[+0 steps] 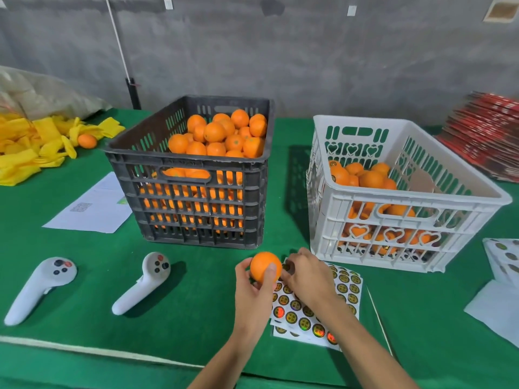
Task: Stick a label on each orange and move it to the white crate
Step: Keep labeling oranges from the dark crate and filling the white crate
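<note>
One orange (265,266) in left hand (254,287) grip; right hand (304,276) pinching label (286,267) beside it.

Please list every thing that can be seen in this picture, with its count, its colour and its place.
black crate: one, dark grey, table centre, heaped with oranges.
white crate: one, white, right of the black crate, partly filled with oranges.
held orange: one, orange, in front of the crates.
stray orange: one, orange, among the yellow wrappers.
yellow wrappers: a pile, yellow, far left.
label sheets: a small stack, white with round stickers, under the hands.
controllers: two, white, front left.
paper: one sheet, white, left of the black crate.
red stack: one, red, far right.
table: one, green cover.
left hand: holds the orange.
right hand: pinches a label at the orange.
</note>
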Motion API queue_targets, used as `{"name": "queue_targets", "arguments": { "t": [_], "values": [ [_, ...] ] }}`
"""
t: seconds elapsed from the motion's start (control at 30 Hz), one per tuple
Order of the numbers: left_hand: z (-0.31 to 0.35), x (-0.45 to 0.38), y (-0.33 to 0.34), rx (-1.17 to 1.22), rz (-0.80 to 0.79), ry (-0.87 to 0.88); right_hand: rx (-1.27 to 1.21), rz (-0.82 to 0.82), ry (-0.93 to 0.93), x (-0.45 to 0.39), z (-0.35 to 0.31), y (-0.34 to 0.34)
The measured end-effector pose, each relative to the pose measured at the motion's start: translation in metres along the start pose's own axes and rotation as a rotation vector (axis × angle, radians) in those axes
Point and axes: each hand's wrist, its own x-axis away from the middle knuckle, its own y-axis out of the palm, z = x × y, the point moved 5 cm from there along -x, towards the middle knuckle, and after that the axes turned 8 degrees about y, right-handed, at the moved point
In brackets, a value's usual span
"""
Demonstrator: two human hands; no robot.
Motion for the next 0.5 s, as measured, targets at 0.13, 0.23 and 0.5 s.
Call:
{"name": "queue_targets", "arguments": {
  "t": [0.13, 0.23, 0.5],
  "values": [
    [-0.001, 0.0, -0.001, 0.002, -0.014, -0.009, -0.153, -0.044, 0.1, -0.004, -0.001, 0.0],
    [0.001, 0.0, 0.0, 0.004, -0.013, -0.01, -0.225, -0.093, 0.142, -0.008, -0.001, 0.001],
    [-0.001, -0.001, 0.0, 0.027, -0.011, -0.019, 0.046, -0.075, -0.032, -0.016, -0.001, -0.001]
  ]
}}
